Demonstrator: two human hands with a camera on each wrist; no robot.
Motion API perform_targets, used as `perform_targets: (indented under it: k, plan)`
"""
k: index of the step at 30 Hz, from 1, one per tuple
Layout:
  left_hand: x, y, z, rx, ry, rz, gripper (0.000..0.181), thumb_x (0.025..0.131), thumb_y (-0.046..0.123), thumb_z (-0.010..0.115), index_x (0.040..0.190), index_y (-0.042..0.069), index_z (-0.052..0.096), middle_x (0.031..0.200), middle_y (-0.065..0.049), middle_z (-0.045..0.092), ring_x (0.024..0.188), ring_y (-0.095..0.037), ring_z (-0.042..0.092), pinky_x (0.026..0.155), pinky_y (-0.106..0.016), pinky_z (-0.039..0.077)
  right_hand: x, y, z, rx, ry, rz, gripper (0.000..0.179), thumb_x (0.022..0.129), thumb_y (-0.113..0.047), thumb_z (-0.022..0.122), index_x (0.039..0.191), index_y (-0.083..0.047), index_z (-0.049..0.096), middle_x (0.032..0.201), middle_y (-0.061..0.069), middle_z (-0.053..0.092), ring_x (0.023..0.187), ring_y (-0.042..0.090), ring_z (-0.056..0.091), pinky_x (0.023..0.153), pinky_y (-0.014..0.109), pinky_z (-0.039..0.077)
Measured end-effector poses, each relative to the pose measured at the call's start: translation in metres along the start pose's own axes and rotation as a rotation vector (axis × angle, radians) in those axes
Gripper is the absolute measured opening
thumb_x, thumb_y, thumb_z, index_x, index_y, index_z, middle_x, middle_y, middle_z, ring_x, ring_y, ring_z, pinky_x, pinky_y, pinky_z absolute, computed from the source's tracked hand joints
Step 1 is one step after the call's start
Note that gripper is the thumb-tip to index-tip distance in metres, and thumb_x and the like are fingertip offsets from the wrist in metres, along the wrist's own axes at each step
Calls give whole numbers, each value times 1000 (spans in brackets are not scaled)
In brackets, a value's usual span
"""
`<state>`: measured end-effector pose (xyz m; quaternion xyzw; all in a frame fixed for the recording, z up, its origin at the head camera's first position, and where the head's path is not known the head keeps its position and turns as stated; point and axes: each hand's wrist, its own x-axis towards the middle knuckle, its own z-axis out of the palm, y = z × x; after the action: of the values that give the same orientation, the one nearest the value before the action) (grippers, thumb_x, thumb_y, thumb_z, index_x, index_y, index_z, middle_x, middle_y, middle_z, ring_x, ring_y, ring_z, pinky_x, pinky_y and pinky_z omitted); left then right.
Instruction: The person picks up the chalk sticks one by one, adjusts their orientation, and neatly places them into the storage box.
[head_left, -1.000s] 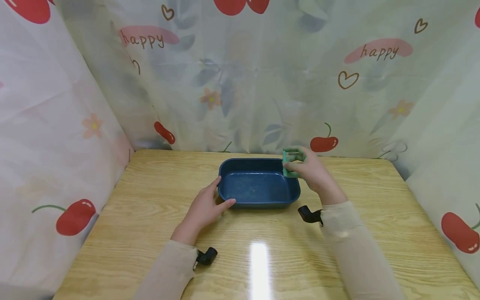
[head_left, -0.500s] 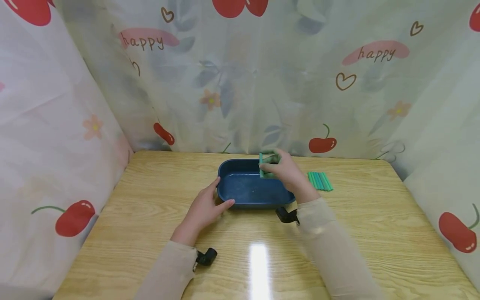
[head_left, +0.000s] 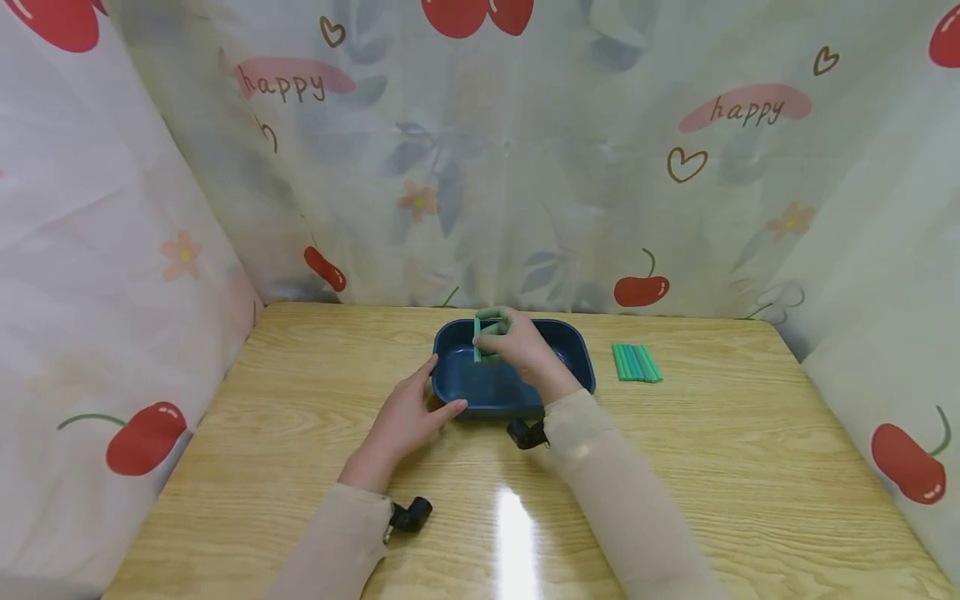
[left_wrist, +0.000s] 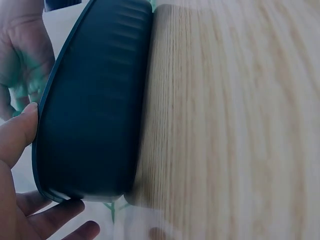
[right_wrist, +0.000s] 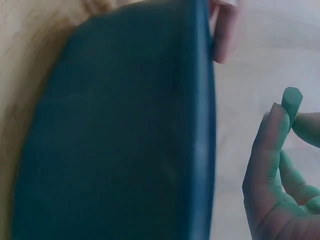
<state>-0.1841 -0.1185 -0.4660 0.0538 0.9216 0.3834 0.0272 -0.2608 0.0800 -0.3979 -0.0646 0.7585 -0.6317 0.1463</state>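
Nearest me on the pale wood-grain worktop (head_left: 472, 542), the left hand (head_left: 403, 421) touches the left end of the dark blue, rounded rectangular tray (head_left: 487, 390), its grip spread. Over the tray, the right hand (head_left: 519, 343) pinches a slim green stick (head_left: 477, 339), apparently clear of the rim, though my wrist view blurs. Slim green sticks (head_left: 637, 363) lie side by side right of the tray. Behind hangs the cherry-printed pale curtain (head_left: 495, 200).

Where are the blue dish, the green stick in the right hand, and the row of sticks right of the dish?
Blue dish (head_left: 477, 383): head view, bare inside floor.
Green stick (right_wrist: 292, 99): right wrist view, exposed end.
Row of sticks (head_left: 637, 363): head view, middle of the row.
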Motion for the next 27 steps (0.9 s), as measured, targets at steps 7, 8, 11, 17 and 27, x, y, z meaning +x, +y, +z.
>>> perform_targets:
  k: [7, 8, 11, 17, 27]
  plan:
    - [0, 0, 1, -2, 1, 5, 93, 89, 55, 70, 160, 16, 25, 160, -12, 33, 146, -34, 32, 115, -55, 32, 12, 16, 14, -59, 12, 20, 48, 89, -2, 69, 135, -1, 55, 109, 16, 60, 89, 24, 63, 75, 34, 58]
    - [0, 0, 1, -3, 1, 3, 93, 89, 55, 70, 160, 16, 25, 160, -12, 33, 146, -34, 32, 115, -55, 32, 13, 18, 15, -64, 12, 22, 47, 89, -1, 69, 134, 0, 55, 109, 16, 61, 87, 23, 63, 75, 34, 58]
    - [0, 0, 1, -3, 5, 0, 92, 89, 55, 70, 160, 16, 26, 160, -12, 34, 146, -34, 32, 114, -55, 32, 18, 25, 19, -79, 8, 32, 45, 88, 1, 69, 132, 1, 56, 108, 17, 63, 83, 22, 65, 75, 34, 58]
    - [0, -1, 0, -9, 6, -8, 91, 90, 54, 70, 160, 17, 26, 160, -12, 34, 146, -34, 32, 114, -55, 32, 26, 39, 22, -126, 10, 125, 44, 90, -1, 70, 133, -2, 58, 110, 15, 62, 85, 22, 65, 75, 33, 58]
    - [-2, 1, 0, -11, 9, -8, 90, 90, 52, 71, 160, 17, 26, 160, -13, 34, 145, -35, 33, 114, -56, 33, 30, 50, 24, -116, 17, 215, 42, 87, 5, 69, 127, 1, 58, 102, 14, 59, 78, 20, 63, 68, 32, 60]
